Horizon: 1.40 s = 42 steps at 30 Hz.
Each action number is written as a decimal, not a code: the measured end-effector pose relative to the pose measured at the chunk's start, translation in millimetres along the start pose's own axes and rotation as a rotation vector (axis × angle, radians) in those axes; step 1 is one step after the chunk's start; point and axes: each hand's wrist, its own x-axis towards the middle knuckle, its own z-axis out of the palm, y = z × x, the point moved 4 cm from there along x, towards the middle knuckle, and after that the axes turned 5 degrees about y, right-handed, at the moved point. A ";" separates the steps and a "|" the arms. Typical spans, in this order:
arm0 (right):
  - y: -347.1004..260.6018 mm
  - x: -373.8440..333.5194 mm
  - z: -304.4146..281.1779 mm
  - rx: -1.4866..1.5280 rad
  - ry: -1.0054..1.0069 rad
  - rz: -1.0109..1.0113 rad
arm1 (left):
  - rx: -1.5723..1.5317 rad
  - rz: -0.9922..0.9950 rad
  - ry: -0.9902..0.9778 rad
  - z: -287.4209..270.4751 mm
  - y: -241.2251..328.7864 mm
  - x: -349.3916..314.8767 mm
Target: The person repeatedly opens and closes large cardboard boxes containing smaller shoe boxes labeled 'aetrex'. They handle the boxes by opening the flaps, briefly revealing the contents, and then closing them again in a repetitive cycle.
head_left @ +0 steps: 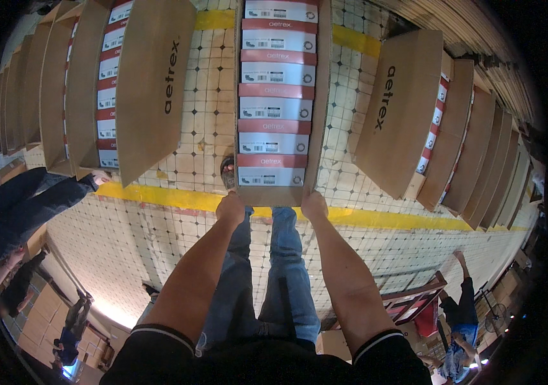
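A long, open cardboard carton (271, 197) stretches away in front of me. Inside it stands a row of several white and red shoe boxes (273, 142), their labelled ends facing up. My left hand (230, 208) is closed on the carton's near left corner. At the near right corner my right hand (314, 205) grips in the same way. The fingers of both hands are partly hidden by the cardboard. A sandalled foot (227, 172) shows beside the carton's left wall.
Rows of similar cartons line the left (152, 96) and right (402, 109). A yellow floor stripe (376, 218) crosses the tiled floor in front of my legs. People stand at the left (4, 224) and lower right (460, 327). A dark red cart (418, 305) is at the right.
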 end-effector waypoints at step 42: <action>-6.6 -12.4 -9.2 -0.058 -0.008 0.026 | 0.036 -0.008 0.025 -15.1 10.9 -15.4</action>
